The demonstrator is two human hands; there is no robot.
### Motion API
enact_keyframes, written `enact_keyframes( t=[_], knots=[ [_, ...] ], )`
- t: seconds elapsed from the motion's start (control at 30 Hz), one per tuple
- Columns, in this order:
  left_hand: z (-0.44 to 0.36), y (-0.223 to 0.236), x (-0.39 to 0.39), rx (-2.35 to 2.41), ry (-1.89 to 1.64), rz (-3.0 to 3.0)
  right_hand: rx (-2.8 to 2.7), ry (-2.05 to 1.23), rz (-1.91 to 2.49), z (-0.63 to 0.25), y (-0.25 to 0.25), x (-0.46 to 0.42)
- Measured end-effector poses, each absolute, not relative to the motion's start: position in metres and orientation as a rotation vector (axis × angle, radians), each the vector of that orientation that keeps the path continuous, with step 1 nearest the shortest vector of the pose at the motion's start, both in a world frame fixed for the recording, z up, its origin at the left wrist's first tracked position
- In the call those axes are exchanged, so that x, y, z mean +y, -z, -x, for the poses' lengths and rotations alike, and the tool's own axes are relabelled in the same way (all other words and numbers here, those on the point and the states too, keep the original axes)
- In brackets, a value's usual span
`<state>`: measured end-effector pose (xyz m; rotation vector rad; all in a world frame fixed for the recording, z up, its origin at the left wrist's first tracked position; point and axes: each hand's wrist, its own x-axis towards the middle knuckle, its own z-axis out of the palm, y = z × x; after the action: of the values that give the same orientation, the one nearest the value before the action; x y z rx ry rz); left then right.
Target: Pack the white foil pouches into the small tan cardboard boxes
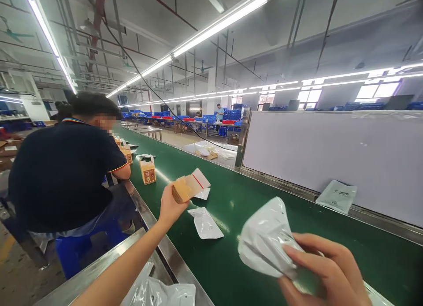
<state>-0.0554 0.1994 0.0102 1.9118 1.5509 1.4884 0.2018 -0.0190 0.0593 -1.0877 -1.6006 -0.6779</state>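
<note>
Left hand (173, 207) grips a flat cardboard carton (183, 188), light and stiff; right hand (325, 270) pinches a white pouch (264, 240), soft and slippery, best held at its edge.

The left hand (172, 205) gripped a flattened kraft carton (185, 187), and the right hand (325, 270) pinched a crumpled white foil pouch (266, 240) above the green conveyor belt (231, 195). A second pouch (205, 223) lay flat on the belt (a seated co-worker (62, 173) sat alongside).
</note>
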Motion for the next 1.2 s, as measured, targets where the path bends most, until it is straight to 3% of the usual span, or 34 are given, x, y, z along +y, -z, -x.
enact_keyframes(
  t=[0.13, 0.3, 0.5, 0.9, 1.1, 1.2],
  knots=[
    [0.021, -0.011, 0.108, 1.296, -1.411, -2.085, -1.550, 0.866, 0.856, -0.163, -0.083, -0.003],
    [-0.003, -0.007, 0.046, 1.155, -1.533, -2.134, -1.783, 0.875, 0.920, -0.163, -0.056, -0.016],
    [-0.028, 0.001, 0.022, 1.157, -1.576, -2.178, -2.132, 0.413, 1.103, -0.198, -0.049, -0.061],
    [-0.057, 0.029, -0.009, 1.028, -1.635, -2.502, -2.086, -0.307, 1.387, -0.220, -0.054, -0.094],
    [-0.066, 0.038, -0.026, 0.960, -1.546, -2.577, -2.136, -0.885, 0.919, -0.231, -0.044, -0.072],
    [-0.068, 0.039, -0.028, 0.957, -1.534, -2.530, -2.068, -0.819, 0.952, -0.232, -0.036, -0.071]
  ],
)
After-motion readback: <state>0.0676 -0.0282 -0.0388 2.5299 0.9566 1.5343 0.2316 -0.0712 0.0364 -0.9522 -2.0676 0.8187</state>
